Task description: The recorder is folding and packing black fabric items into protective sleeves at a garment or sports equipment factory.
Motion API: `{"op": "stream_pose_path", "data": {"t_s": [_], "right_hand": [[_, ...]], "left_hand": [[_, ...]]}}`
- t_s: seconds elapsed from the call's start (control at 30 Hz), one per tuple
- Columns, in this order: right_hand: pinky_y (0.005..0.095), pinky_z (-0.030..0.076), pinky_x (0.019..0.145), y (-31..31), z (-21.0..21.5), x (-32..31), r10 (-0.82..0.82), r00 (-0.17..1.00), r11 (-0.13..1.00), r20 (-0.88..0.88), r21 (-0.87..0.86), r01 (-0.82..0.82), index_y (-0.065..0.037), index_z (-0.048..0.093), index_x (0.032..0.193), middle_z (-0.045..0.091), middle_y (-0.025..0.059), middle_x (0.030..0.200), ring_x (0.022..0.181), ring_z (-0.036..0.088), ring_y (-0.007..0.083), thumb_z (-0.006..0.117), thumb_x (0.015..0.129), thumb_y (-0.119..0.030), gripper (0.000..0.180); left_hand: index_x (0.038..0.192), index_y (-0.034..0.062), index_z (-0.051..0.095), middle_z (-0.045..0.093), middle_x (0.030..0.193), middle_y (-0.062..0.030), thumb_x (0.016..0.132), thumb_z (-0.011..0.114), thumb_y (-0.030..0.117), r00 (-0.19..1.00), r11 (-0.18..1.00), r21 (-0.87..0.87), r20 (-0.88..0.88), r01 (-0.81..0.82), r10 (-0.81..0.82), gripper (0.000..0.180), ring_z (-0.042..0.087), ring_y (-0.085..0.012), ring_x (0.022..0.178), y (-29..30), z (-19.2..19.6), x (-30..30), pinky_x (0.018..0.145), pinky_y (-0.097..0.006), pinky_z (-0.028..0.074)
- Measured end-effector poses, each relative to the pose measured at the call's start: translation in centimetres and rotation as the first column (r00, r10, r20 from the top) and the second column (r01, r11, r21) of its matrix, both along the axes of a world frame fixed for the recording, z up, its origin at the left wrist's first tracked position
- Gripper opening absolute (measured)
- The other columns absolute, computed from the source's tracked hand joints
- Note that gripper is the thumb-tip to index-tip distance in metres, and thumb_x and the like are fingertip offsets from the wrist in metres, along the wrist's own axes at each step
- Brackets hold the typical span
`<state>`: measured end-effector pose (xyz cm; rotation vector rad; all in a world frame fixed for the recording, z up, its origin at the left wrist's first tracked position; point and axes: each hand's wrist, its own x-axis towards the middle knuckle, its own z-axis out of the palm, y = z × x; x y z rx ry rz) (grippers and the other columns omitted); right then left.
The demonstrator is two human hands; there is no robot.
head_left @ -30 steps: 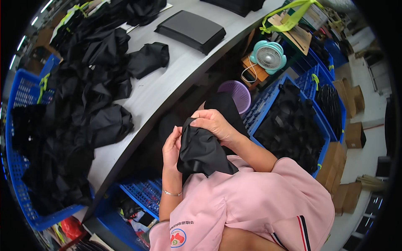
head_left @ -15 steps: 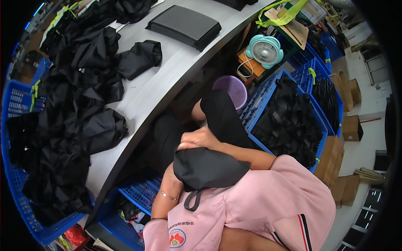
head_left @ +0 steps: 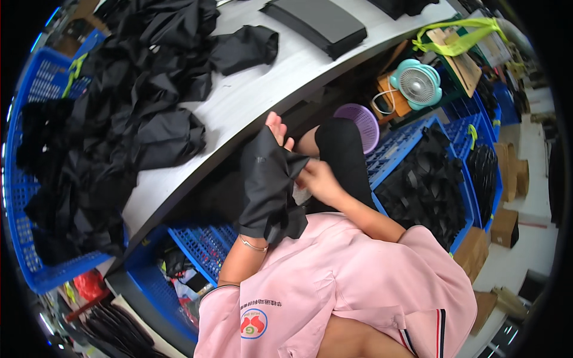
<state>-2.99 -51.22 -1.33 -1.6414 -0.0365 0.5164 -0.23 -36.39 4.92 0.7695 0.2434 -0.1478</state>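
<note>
A black fabric pouch (head_left: 265, 185) is pulled over my left forearm and most of my left hand (head_left: 277, 128). Only the fingers show past its far end, stretched out; the palm is covered. My right hand (head_left: 321, 182) pinches a fold at the pouch's right side, its fingers closed and slightly blurred. The pouch is creased, and its near end hangs loose beside my left wrist, above a thin bracelet (head_left: 253, 243).
The pale table (head_left: 239, 104) carries a heap of black fabric pieces (head_left: 137, 95) and a stack of dark flat panels (head_left: 322, 24). Blue crates (head_left: 36, 256) stand around me. A purple basket (head_left: 367, 128) and a turquoise fan (head_left: 416, 83) are at far right.
My left hand has pushed through the pouch, and its fingers now stick out beyond it. My right hand has moved to the pouch's right side. The view has shifted, moving the table up.
</note>
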Motion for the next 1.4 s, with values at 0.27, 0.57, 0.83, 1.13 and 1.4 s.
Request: {"op": "stream_pose_path", "data": {"t_s": [0.27, 0.57, 0.83, 1.13, 1.4], "right_hand": [[0.0261, 0.050, 0.079, -0.4, 6.5, 0.7, -0.002, 0.797, 0.990, 0.604, -0.113, 0.089, 0.001, 0.066, 0.105, 0.064, 0.0084, 0.104, 0.088, 0.062, 0.0161, 0.069, 0.090, -0.013, 0.021], [0.0282, 0.045, 0.091, -3.1, 6.4, 1.5, -0.078, 0.991, 0.696, -0.107, 0.706, 0.131, -0.007, 0.067, 0.097, 0.070, 0.0008, 0.100, 0.093, 0.062, 0.0099, 0.059, 0.101, -0.019, 0.015], [0.0288, 0.051, 0.087, -2.5, 7.7, 5.5, -0.161, 0.987, 0.832, -0.012, 0.536, 0.142, 0.001, 0.050, 0.137, 0.066, 0.0137, 0.120, 0.102, 0.068, 0.0181, 0.048, 0.106, -0.031, 0.044], [0.0315, 0.048, 0.096, 0.3, 7.8, 2.2, 0.056, 0.821, 0.997, 0.569, -0.068, -0.021, 0.001, 0.063, 0.121, 0.060, 0.0116, 0.127, 0.111, 0.060, 0.0203, 0.071, 0.089, -0.014, 0.037], [0.0325, 0.043, 0.101, -0.7, 7.7, 2.3, 0.106, 0.912, 0.991, 0.396, 0.038, -0.131, 0.002, 0.064, 0.086, 0.066, 0.0109, 0.101, 0.104, 0.061, 0.0234, 0.069, 0.091, -0.012, 0.015]], "left_hand": [[0.135, 0.0016, 0.057, 0.064, 0.096, -0.0098, 0.091, 0.060, 0.005, 0.941, 0.477, 0.847, 0.322, -0.237, -0.104, 0.044, 0.061, -0.0210, 0.080, 0.1, 0.2, -2.4, 0.098, -0.035, 0.049], [0.138, -0.0018, 0.050, 0.061, 0.131, -0.0093, 0.100, 0.054, 0.013, 0.938, 0.821, 0.570, 0.265, 0.034, -0.223, 0.041, 0.059, -0.0163, 0.116, 1.4, 1.8, -3.5, 0.105, -0.030, 0.045], [0.153, 0.0081, 0.032, 0.039, 0.154, -0.0124, 0.106, 0.039, 0.031, 0.994, 0.890, -0.444, 0.074, 0.104, -0.079, 0.053, 0.041, -0.0228, 0.138, 1.5, -0.8, -3.9, 0.116, -0.038, 0.032], [0.156, 0.0054, 0.021, 0.029, 0.160, -0.0132, 0.105, 0.039, 0.020, 0.965, 0.995, 0.031, 0.242, 0.099, -0.104, 0.056, 0.032, -0.0266, 0.146, 3.0, -1.1, -2.9, 0.122, -0.037, 0.026], [0.151, 0.0020, 0.032, 0.042, 0.152, -0.0139, 0.098, 0.056, 0.012, 0.958, 0.964, 0.256, 0.248, 0.077, -0.143, 0.059, 0.045, -0.0241, 0.137, 6.5, -6.9, -3.5, 0.117, -0.036, 0.036]]}}
